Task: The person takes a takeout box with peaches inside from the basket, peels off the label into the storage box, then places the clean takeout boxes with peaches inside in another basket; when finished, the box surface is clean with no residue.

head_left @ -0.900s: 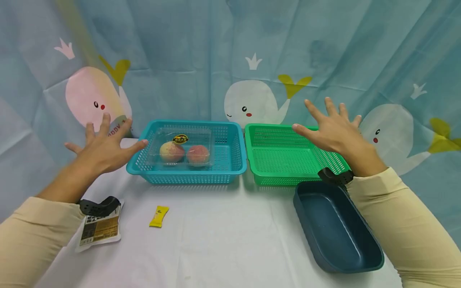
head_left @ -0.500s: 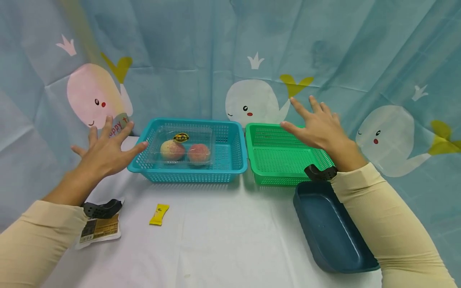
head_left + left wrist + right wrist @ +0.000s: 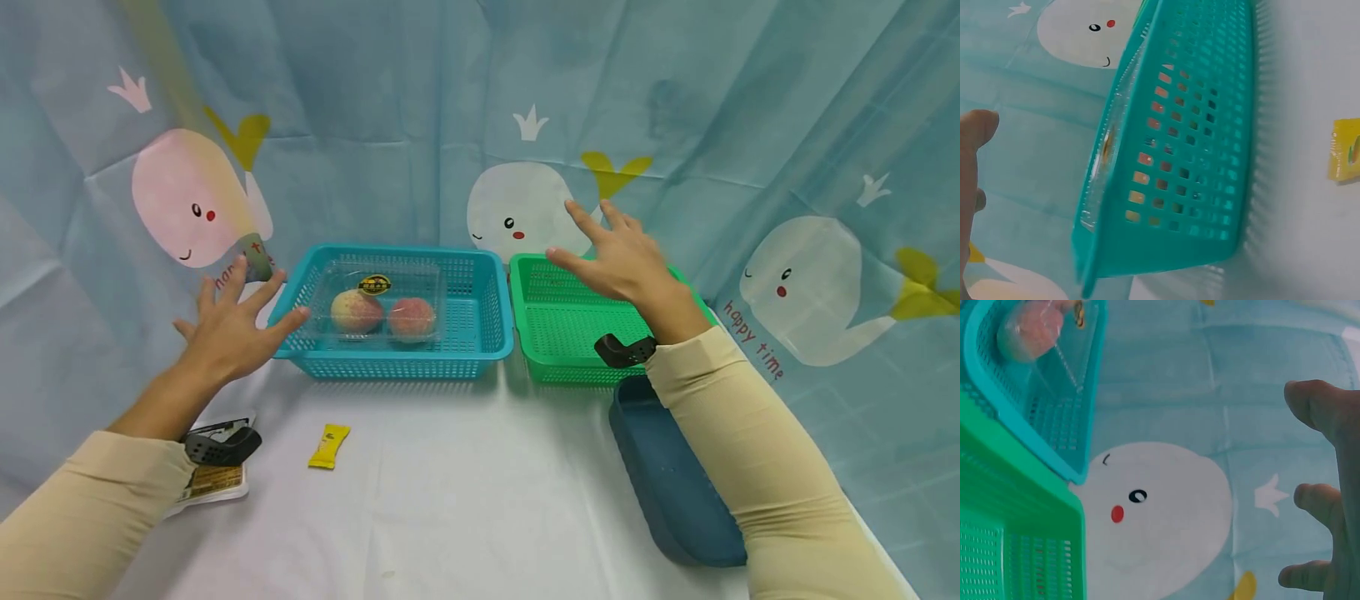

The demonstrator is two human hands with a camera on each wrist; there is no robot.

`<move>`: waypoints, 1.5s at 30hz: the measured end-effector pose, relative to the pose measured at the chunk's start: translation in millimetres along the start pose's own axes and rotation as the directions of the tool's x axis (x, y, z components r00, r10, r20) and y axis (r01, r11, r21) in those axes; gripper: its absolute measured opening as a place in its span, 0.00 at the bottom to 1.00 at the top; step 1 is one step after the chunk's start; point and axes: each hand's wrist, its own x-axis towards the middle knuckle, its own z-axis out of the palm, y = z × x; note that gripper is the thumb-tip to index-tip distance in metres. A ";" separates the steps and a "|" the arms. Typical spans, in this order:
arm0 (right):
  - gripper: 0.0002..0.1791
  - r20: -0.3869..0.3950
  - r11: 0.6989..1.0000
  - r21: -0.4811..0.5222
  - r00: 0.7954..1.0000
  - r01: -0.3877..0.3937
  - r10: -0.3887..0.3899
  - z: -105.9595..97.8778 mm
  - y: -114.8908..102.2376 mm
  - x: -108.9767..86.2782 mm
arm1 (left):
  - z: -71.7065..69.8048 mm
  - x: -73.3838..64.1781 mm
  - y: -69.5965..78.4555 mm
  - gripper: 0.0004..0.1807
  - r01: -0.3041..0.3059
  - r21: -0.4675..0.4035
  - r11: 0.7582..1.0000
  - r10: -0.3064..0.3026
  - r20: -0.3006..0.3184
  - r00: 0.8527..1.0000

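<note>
My left hand [image 3: 232,337] hovers with spread fingers by the left end of a blue plastic basket [image 3: 397,367], holding nothing. In that basket lies a clear plastic box [image 3: 330,283] with two peaches [image 3: 411,319] and a black-and-gold label. Fingers apart and nothing in them, my right hand [image 3: 626,262] hangs above a green plastic basket [image 3: 585,333]. In the left wrist view the thumb [image 3: 979,128] shows apart from the blue basket's side. The right wrist view has fingertips [image 3: 1310,403] at its right edge, away from both baskets.
A small yellow packet [image 3: 328,446] lies on the white tablecloth [image 3: 457,500]. My left wrist partly covers a flat brown-and-white pouch [image 3: 217,483]. A dark blue tub [image 3: 675,492] stands at right, partly behind my right sleeve. A whale-print curtain [image 3: 360,100] hangs behind.
My right hand has moved left across the green basket, and its sleeve now covers more of the dark tub. My left hand has shifted slightly right. The objects stay put.
</note>
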 end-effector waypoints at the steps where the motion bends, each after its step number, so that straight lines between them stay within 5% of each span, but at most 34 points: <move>1: 0.45 0.001 1.000 0.010 1.000 0.002 -0.002 1.2 -1.6 1.7 | 2.1 -0.7 -0.7 0.45 -0.001 -0.004 1.000 0.001 -0.003 1.000; 18: 0.45 -0.013 0.986 0.153 0.998 0.063 -0.062 30.8 -18.7 28.4 | 35.3 -3.3 -8.2 0.45 0.015 -0.043 0.999 -0.015 0.000 1.000; 45: 0.42 0.056 0.922 0.378 0.992 0.082 -0.111 80.7 -52.3 62.9 | 60.8 -3.9 -21.2 0.46 0.048 -0.083 0.995 -0.045 0.036 0.998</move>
